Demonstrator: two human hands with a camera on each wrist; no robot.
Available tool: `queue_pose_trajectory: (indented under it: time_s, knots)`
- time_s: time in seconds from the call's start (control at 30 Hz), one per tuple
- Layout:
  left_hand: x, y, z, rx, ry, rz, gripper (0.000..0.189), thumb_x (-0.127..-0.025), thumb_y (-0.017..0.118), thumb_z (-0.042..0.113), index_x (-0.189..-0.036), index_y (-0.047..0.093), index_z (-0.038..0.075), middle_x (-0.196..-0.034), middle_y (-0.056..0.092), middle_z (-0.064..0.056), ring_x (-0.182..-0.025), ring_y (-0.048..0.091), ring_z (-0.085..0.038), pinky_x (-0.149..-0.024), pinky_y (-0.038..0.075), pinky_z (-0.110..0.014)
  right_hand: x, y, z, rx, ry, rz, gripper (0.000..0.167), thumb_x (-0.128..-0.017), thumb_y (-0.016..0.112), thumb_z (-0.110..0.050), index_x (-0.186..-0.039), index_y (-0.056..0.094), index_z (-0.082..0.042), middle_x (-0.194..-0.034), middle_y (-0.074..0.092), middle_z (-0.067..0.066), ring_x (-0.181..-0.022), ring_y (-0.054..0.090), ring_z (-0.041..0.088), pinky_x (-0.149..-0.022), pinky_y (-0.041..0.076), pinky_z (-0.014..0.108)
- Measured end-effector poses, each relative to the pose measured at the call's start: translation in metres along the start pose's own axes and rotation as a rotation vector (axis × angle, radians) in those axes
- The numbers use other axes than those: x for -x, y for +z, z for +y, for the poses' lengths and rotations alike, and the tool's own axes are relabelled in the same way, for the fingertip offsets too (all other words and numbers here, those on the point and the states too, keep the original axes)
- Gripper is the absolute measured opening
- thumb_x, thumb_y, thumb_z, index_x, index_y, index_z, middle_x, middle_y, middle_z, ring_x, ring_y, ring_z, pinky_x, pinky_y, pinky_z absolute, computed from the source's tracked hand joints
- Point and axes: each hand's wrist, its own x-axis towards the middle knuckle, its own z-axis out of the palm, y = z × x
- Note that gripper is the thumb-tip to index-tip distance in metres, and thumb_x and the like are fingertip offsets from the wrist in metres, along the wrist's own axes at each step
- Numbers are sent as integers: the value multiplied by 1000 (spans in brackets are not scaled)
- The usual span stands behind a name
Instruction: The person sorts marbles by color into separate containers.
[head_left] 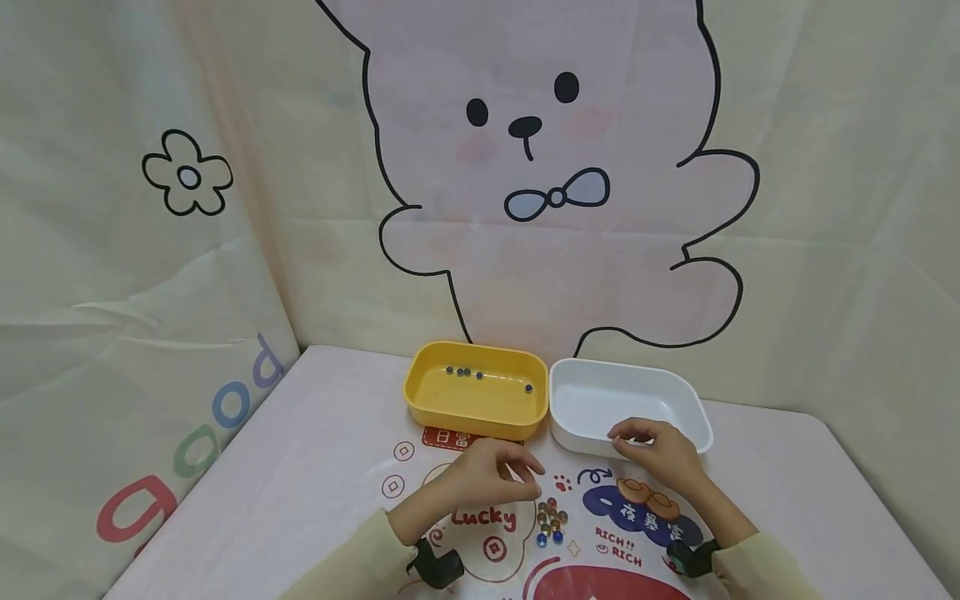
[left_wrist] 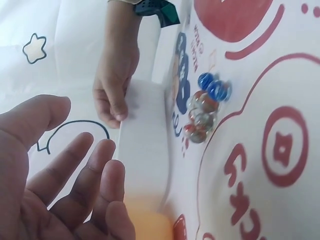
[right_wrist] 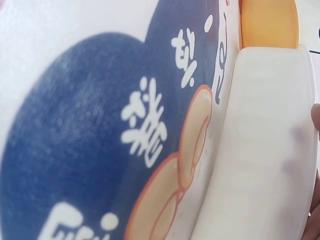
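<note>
My left hand hovers just above the table beside a cluster of glass marbles. Its fingers are loosely bent and apart, and the palm is bare in the left wrist view. Blue, reddish and clear marbles make up the cluster. At the near rim of a white tray is my right hand, fingertips bent down over the edge. Whether anything sits between its thumb and fingers is hidden. The right wrist view catches only part of those fingers past the tray wall.
A yellow tray adjoins the white one on the left, with several small dark marbles lying in it. Both stand toward the back of a table covered in a printed cloth. A curtain with a bear drawing hangs behind.
</note>
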Motion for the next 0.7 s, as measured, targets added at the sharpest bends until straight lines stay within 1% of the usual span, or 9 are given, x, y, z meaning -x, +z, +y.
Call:
queue_pose_trajectory:
  time_s: [0.13, 0.27, 0.4, 0.53, 0.7]
  knots:
    - [2, 8, -1, 9, -21, -43, 21, -80, 77, 26, -100, 73, 19, -80, 69, 14, -72, 59, -6, -63, 51, -20, 0, 0, 0, 4, -2, -1, 8, -85, 72, -28, -92, 73, -24, -96, 73, -2, -88, 59, 17, -74, 48, 34]
    - [2, 15, -3, 41, -40, -88, 18, -80, 78, 23, -97, 74, 19, -80, 69, 13, -71, 60, -7, -59, 51, -22, 0, 0, 0, 10, -4, 3, 9, -85, 72, -28, -93, 73, -24, -96, 73, -1, -88, 60, 17, -75, 50, 35]
    - [1, 20, -6, 86, -63, -118, 16, -80, 78, 20, -95, 75, 20, -79, 69, 11, -69, 62, -8, -57, 52, -24, -1, 0, 1, 10, -1, 1, 9, -85, 72, -29, -93, 73, -24, -97, 73, -1, -88, 60, 17, -74, 49, 35]
    - [2, 24, -8, 100, -83, -136, 15, -79, 78, 19, -93, 75, 19, -78, 68, 10, -69, 61, -8, -61, 51, -22, -1, 0, 1, 8, 3, -1, 9, -85, 72, -30, -93, 73, -25, -97, 73, -2, -87, 60, 17, -74, 48, 33]
    - [4, 26, -9, 84, -94, -167, 15, -78, 79, 18, -92, 75, 19, -75, 68, 8, -67, 59, -7, -63, 47, -20, -1, 0, 1, 14, 8, -1, 9, -85, 72, -29, -93, 73, -24, -97, 73, -2, -88, 60, 17, -74, 47, 33]
